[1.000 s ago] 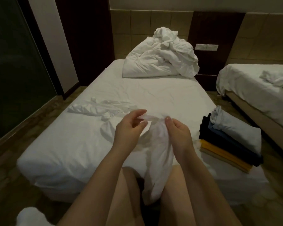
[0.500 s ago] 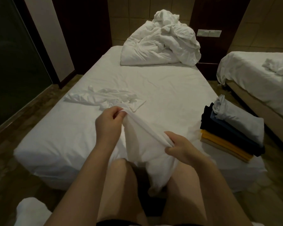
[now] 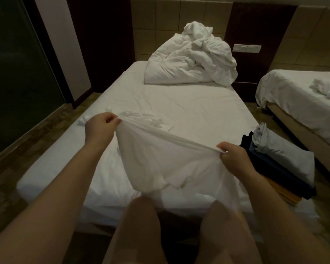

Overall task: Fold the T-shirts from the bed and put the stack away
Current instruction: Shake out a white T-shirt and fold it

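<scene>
- Head view: white shirt [image 3: 166, 164] stretched above the bed [image 3: 198, 111], left hand [image 3: 100, 130] and right hand [image 3: 234, 159] each pinching its top edge, not yet folded.
- Stack [image 3: 282, 164] lies folded at the bed's right corner.
- Crumpled shirt [image 3: 141, 119] waits behind; putting away looks some way off.

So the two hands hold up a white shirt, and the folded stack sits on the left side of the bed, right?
Not quite. The stack sits on the right side of the bed, not the left, as the head view shows. The rest holds: the left hand and right hand hold up a white shirt.
</scene>
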{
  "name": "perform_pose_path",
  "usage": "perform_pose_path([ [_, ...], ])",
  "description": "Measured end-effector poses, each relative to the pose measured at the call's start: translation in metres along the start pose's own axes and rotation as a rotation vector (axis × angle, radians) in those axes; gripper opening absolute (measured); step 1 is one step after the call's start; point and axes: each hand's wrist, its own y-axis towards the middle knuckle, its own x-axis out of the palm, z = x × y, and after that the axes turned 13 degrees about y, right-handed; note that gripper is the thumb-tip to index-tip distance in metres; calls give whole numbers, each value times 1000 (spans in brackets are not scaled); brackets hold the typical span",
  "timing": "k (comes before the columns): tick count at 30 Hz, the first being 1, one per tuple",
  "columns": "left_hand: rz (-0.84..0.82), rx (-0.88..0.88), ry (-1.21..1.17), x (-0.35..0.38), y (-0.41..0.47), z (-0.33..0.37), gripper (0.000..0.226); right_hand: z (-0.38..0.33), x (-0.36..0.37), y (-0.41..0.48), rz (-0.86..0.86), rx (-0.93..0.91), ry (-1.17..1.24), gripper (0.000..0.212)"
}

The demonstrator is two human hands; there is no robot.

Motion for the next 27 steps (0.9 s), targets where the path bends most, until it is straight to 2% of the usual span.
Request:
perform_pose_path([
  [3,-125,-5,57,12,-7,-9,14,-4,-6,11,48,2,53,28],
  [5,-296,7,60,25,-16,-15,12,1,-8,13,105,36,51,31],
  [7,-453,19,74,40,-25,-20,11,8,-5,10,60,91,74,37],
  [8,-476,20,90,47,-28,-23,11,9,0,7,2,102,113,41],
  [11,-431,-6,128,67,-29,-30,14,6,22,-2,-128,93,208,42],
  [17,-432,-40,185,107,-29,-49,22,0,76,10,-185,94,186,22],
  [20,-398,-167,198,129,-22,-70,27,-4,111,29,-221,113,148,20],
  [27,-583,-431,108,191,4,-95,61,-13,197,68,-359,175,151,23],
])
